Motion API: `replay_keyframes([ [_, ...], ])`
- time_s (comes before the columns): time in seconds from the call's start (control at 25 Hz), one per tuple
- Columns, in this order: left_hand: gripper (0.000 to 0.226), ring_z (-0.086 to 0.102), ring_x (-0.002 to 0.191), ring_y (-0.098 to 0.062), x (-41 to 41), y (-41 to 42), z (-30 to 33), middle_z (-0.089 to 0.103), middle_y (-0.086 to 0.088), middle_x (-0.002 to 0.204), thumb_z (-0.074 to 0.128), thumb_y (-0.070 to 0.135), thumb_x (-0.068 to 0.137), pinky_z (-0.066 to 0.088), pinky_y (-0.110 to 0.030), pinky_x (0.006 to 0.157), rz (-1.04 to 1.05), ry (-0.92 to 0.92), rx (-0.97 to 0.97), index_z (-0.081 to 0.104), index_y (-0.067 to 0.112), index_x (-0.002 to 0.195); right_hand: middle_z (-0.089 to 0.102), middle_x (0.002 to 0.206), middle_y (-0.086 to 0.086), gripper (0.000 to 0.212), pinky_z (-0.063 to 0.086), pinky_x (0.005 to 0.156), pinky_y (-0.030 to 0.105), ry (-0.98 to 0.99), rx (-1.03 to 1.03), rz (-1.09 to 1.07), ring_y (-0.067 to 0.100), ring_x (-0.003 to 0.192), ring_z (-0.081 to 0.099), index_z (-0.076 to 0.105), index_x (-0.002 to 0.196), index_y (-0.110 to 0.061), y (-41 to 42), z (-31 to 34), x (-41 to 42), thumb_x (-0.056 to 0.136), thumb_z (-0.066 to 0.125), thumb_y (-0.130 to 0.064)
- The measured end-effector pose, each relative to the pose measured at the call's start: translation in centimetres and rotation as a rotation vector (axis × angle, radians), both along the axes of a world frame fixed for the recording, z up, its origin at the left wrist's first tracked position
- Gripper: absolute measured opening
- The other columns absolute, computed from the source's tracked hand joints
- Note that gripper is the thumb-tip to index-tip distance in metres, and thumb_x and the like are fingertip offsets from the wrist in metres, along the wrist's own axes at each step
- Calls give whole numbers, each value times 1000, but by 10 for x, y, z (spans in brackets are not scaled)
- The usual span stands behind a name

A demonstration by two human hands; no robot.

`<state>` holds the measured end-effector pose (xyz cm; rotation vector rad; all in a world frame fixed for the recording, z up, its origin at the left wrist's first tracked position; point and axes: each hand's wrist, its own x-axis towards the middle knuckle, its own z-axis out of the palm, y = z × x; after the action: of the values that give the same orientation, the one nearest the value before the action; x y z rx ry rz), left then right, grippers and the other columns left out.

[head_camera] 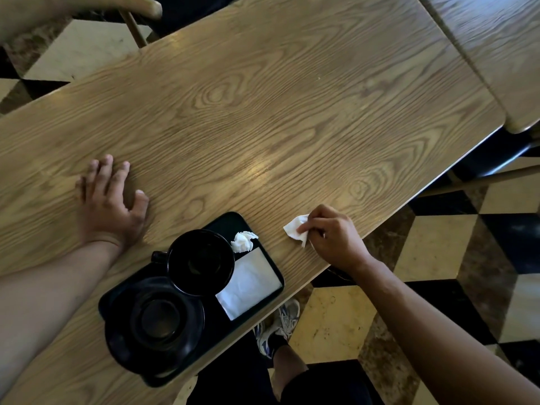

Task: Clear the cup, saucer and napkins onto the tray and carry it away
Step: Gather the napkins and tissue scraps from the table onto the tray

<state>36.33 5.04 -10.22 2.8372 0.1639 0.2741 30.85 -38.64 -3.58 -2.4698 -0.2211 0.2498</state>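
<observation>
A black tray lies at the near edge of the wooden table. On it stand a black cup and a black saucer. A crumpled white napkin and a flat white napkin also lie on the tray. My right hand pinches another white napkin against the table, just right of the tray. My left hand rests flat on the table with spread fingers, left of and beyond the tray.
A second wooden table adjoins at the far right. A wooden chair stands beyond the table at top left. Checkered floor and my shoe show below the table's near edge.
</observation>
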Motion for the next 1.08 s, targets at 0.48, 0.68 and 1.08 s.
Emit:
replay_keyframes([
  [0.48,65,29,154,-36,0,1,-3,40,-16,164,45,45,91,16,-56,125,7,2,-23,54,13,147,57,98,-1,6,48,68,14,44,23,146,9,76,56,71,86,-14,3,2,-10,88,74,-20],
  [0.68,65,29,154,-38,1,0,-1,38,-18,164,45,43,91,16,-57,124,-4,9,-25,53,11,147,62,95,-4,8,51,73,20,22,-10,118,4,76,57,74,96,-12,-33,11,24,89,71,-11],
  [1.08,64,31,154,-36,0,1,-4,41,-16,163,47,43,91,17,-55,124,5,-21,-15,54,12,146,65,106,3,13,47,80,12,-159,22,-75,7,88,61,77,97,-12,-8,-15,14,94,66,-6],
])
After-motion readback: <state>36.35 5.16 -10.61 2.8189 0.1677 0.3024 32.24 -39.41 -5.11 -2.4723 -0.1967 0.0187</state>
